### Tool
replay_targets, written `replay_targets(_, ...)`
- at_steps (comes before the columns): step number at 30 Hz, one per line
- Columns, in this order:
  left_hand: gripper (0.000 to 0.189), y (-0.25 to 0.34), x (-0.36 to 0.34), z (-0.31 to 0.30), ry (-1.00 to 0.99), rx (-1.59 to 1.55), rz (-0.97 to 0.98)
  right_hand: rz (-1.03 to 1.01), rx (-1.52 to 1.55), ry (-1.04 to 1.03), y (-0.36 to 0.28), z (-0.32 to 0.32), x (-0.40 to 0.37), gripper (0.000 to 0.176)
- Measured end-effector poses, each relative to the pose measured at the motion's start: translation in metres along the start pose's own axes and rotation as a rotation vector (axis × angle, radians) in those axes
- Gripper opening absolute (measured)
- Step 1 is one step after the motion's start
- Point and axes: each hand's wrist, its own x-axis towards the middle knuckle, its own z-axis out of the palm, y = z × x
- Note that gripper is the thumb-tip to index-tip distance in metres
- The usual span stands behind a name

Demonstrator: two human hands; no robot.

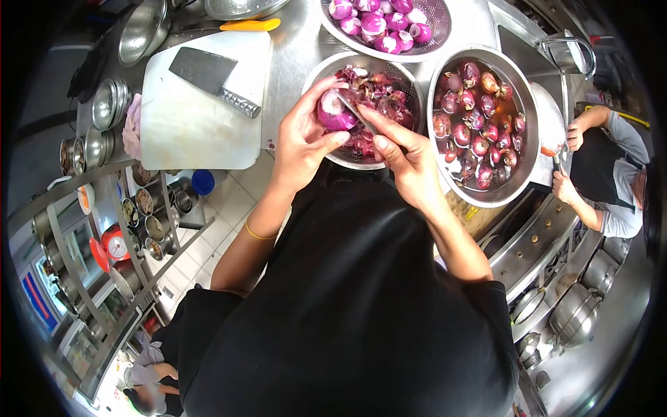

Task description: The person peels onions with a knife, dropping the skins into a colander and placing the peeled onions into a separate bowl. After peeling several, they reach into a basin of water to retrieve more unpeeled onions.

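Observation:
My left hand holds a peeled purple onion over a steel bowl of onion skins. In my right hand is a small knife, its blade against the right side of the onion. To the right stands a large steel bowl in which several unpeeled red onions lie in water. Beyond the skins, a perforated bowl contains several peeled onions.
At the left a cleaver lies on a white cutting board, near a yellow handle. Steel bowls stand farther left. Another person works at the right with a pan; more people are at the lower left.

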Motion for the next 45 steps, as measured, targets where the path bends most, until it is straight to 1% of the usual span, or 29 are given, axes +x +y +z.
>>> replay_targets(2, 0.066, -0.002, 0.001, -0.001, -0.038, 0.014, -0.01, 0.041, -0.011, -0.037, -0.001, 0.0, -0.002, 0.037)
replay_targets(4, 0.072, -0.007, 0.003, -0.006, -0.025, 0.258, -0.021, 0.082, -0.021, -0.075, -0.001, -0.002, -0.002, 0.037)
replay_targets(5, 0.076, -0.008, 0.003, -0.007, -0.037, 0.24, -0.046, 0.103, -0.007, -0.031, -0.001, -0.005, -0.001, 0.037)
replay_targets(6, 0.076, -0.009, 0.004, -0.007, -0.038, 0.238, -0.046, 0.125, 0.007, 0.014, 0.0, -0.008, 0.0, 0.036)
replay_targets(7, 0.075, -0.011, 0.004, -0.007, -0.041, 0.179, -0.021, 0.048, 0.017, 0.09, 0.0, -0.014, 0.004, 0.037)
replay_targets(8, 0.075, -0.012, 0.003, -0.008, -0.043, 0.121, 0.004, -0.006, 0.06, 0.12, 0.002, -0.022, 0.007, 0.036)
replay_targets(10, 0.075, -0.009, 0.002, -0.01, -0.045, 0.124, -0.012, 0.0, 0.105, 0.149, 0.001, -0.039, 0.013, 0.036)
replay_targets(12, 0.076, -0.008, 0.001, -0.012, -0.051, 0.128, -0.029, 0.006, 0.077, 0.156, -0.008, -0.039, 0.011, 0.039)
replay_targets(14, 0.079, -0.009, 0.0, -0.014, 0.02, 0.231, -0.018, 0.062, -0.277, 0.123, -0.013, -0.032, 0.005, 0.042)
replay_targets(15, 0.079, -0.009, -0.001, -0.013, 0.022, 0.233, -0.017, -0.052, -0.383, 0.127, -0.007, -0.025, 0.002, 0.045)
replay_targets(16, 0.08, -0.008, -0.001, -0.01, 0.08, 0.33, 0.041, -0.034, -0.321, 0.063, -0.011, -0.018, -0.001, 0.047)
replay_targets(17, 0.081, -0.008, -0.001, -0.007, 0.138, 0.428, 0.098, -0.084, -0.34, 0.041, -0.008, -0.012, -0.004, 0.048)
replay_targets(19, 0.08, -0.006, -0.002, -0.002, 0.167, 0.467, 0.117, -0.144, -0.364, -0.002, -0.007, -0.002, -0.007, 0.05)
replay_targets(20, 0.079, -0.005, -0.002, 0.0, 0.193, 0.505, 0.137, -0.242, -0.461, 0.022, -0.004, 0.002, -0.006, 0.049)
replay_targets(25, 0.077, -0.001, -0.001, 0.003, 0.176, 0.61, 0.227, -0.309, -0.444, 0.047, -0.003, 0.011, 0.001, 0.047)
replay_targets(26, 0.076, 0.0, -0.001, 0.002, 0.174, 0.639, 0.244, -0.308, -0.445, 0.053, -0.007, 0.012, 0.0, 0.047)
replay_targets(28, 0.077, 0.001, 0.0, -0.001, 0.164, 0.679, 0.263, -0.002, -0.548, -0.002, -0.016, 0.014, -0.001, 0.044)
replay_targets(30, 0.078, 0.001, 0.0, -0.005, 0.157, 0.722, 0.281, 0.006, -0.527, 0.017, -0.013, 0.017, 0.001, 0.042)
replay_targets(32, 0.078, 0.0, 0.001, -0.009, 0.135, 0.498, 0.182, 0.015, -0.504, 0.037, -0.005, 0.018, 0.004, 0.04)
replay_targets(34, 0.077, 0.001, 0.002, -0.016, 0.105, 0.431, 0.188, -0.128, -0.214, 0.147, 0.006, 0.019, 0.009, 0.038)
replay_targets(35, 0.076, 0.002, 0.002, -0.019, 0.079, 0.366, 0.194, -0.054, -0.157, 0.19, 0.012, 0.017, 0.012, 0.037)
replay_targets(36, 0.076, 0.002, 0.002, -0.024, 0.072, 0.364, 0.191, -0.052, -0.17, 0.22, 0.012, 0.013, 0.014, 0.037)
replay_targets(38, 0.074, 0.004, 0.004, -0.035, 0.0, 0.115, 0.099, -0.033, -0.077, 0.284, 0.021, 0.007, 0.017, 0.037)
replay_targets(39, 0.072, 0.007, 0.004, -0.04, -0.069, 0.059, 0.068, -0.01, 0.019, 0.301, 0.021, 0.005, 0.017, 0.038)
replay_targets(40, 0.072, 0.009, 0.004, -0.045, -0.077, 0.056, 0.062, -0.033, -0.041, 0.31, 0.019, 0.005, 0.017, 0.039)
replay_targets(42, 0.069, 0.012, 0.004, -0.053, -0.16, -0.088, -0.07, -0.032, -0.103, 0.261, 0.018, 0.002, 0.018, 0.043)
replay_targets(43, 0.066, 0.011, 0.005, -0.059, -0.224, -0.118, -0.08, -0.027, -0.103, 0.274, 0.017, 0.005, 0.018, 0.043)
replay_targets(44, 0.066, 0.011, 0.005, -0.063, -0.232, -0.122, -0.089, -0.008, -0.234, 0.307, 0.015, 0.01, 0.02, 0.045)
replay_targets(45, 0.065, 0.011, 0.004, -0.066, -0.233, -0.201, -0.139, 0.015, -0.363, 0.335, 0.016, 0.014, 0.02, 0.047)
